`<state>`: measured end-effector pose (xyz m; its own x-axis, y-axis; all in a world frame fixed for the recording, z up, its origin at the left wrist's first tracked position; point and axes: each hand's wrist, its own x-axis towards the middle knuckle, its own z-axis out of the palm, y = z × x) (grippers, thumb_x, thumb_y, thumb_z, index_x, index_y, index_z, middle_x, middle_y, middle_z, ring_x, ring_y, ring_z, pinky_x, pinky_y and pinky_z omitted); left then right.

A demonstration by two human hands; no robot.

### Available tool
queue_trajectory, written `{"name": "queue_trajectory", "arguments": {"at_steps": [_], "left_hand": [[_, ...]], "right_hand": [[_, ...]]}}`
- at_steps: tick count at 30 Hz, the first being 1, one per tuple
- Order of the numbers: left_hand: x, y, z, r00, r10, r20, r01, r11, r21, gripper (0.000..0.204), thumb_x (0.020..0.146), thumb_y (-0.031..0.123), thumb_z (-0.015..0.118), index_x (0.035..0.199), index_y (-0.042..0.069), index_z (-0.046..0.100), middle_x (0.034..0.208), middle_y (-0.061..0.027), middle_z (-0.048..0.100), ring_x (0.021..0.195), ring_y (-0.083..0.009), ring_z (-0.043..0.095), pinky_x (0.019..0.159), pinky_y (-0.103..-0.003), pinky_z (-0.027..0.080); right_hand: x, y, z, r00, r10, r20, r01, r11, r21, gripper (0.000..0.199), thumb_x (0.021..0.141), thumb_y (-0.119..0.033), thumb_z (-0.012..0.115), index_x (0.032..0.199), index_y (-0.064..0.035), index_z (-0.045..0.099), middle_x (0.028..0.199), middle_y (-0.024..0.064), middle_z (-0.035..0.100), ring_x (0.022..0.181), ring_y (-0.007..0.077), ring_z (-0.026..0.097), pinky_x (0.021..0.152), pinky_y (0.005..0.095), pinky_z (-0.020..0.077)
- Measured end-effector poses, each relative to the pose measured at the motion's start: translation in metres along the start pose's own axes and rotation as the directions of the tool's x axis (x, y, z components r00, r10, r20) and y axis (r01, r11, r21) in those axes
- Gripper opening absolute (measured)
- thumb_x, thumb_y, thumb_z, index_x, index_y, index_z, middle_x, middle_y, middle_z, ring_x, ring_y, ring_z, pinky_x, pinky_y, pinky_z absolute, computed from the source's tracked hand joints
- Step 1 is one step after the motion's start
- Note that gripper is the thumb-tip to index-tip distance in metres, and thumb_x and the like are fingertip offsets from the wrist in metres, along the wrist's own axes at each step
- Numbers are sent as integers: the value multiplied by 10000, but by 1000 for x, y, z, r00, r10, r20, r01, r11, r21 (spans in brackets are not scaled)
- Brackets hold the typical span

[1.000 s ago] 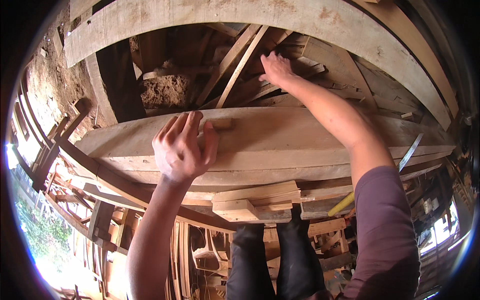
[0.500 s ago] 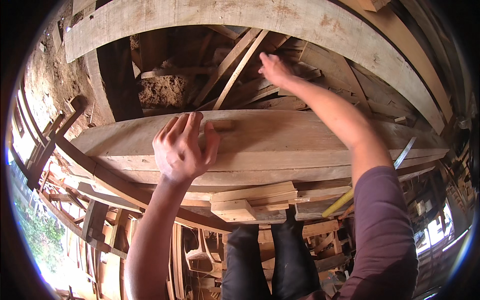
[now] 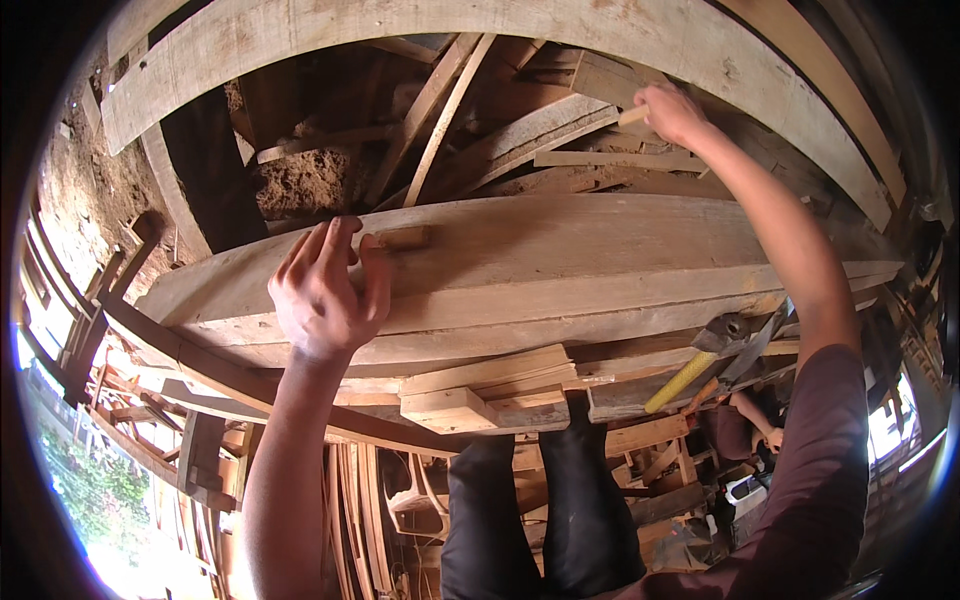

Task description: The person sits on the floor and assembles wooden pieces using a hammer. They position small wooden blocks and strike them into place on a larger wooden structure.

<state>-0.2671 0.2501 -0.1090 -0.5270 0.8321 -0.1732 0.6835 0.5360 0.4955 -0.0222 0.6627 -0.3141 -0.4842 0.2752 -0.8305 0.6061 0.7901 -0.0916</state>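
My left hand (image 3: 328,295) is over a thick, curved plank (image 3: 560,240), its fingers curled. A small wood block (image 3: 405,237) juts out to the right from between its thumb and fingers, partly hidden by them. My right hand (image 3: 675,115) reaches beyond the plank's far edge and is closed on a short, light wood strip (image 3: 633,116). Beneath that hand lie loose boards and offcuts (image 3: 620,159) in the gap between the plank and a long curved board (image 3: 480,28).
A hammer with a yellow handle (image 3: 680,382) lies on the near side, below my right forearm, beside a metal blade (image 3: 750,355). Wood blocks (image 3: 445,410) sit by my legs. Two slanted battens (image 3: 452,115) cross the far gap. Another person (image 3: 740,430) is at the lower right.
My right hand has swung to the right and now holds a wood strip. The view has shifted, uncovering the hammer head and the other person. My left hand stays by the block.
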Motion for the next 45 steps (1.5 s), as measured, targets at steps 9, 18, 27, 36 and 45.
{"name": "queue_trajectory", "arguments": {"at_steps": [9,18,27,36,45], "left_hand": [[-5,0,-1,998,-59,15,59,998,4,108,919,46,621,980,7,701,734,-138,643,618,-333,658,579,-429,524],[3,2,1,998,10,56,-9,1000,-7,182,950,45,579,1032,-34,722,787,-188,686,642,-382,680,596,-437,521],[-2,0,-1,993,-67,102,67,998,5,164,986,52,583,1029,-23,722,706,-147,651,549,-293,618,534,-399,452],[-1,-5,4,998,26,-62,-29,999,-43,115,1021,89,630,978,46,728,587,-81,617,431,-222,589,457,-341,427],[-5,-13,6,998,-51,-24,54,993,108,295,1087,272,631,901,68,736,632,-128,632,505,-188,620,527,-365,486]], "right_hand": [[30,-10,-1,991,-106,77,92,981,168,333,1049,37,515,1291,-83,709,1396,204,686,1265,351,675,1018,505,535],[60,33,27,998,48,30,-56,921,385,465,1143,-115,361,1570,-185,532,1487,218,656,1343,341,646,1089,495,514],[55,17,19,1000,-23,-12,26,948,316,454,1145,-204,451,1593,-173,522,1441,146,687,1271,307,690,1095,461,542],[44,23,9,987,-159,15,154,974,168,409,1124,-194,529,1522,-122,587,1438,206,696,1292,340,685,1116,469,536],[-19,9,-25,944,-293,149,241,926,292,485,1034,-241,593,1466,-26,646,1348,159,752,1229,273,701,1052,395,546]]}}
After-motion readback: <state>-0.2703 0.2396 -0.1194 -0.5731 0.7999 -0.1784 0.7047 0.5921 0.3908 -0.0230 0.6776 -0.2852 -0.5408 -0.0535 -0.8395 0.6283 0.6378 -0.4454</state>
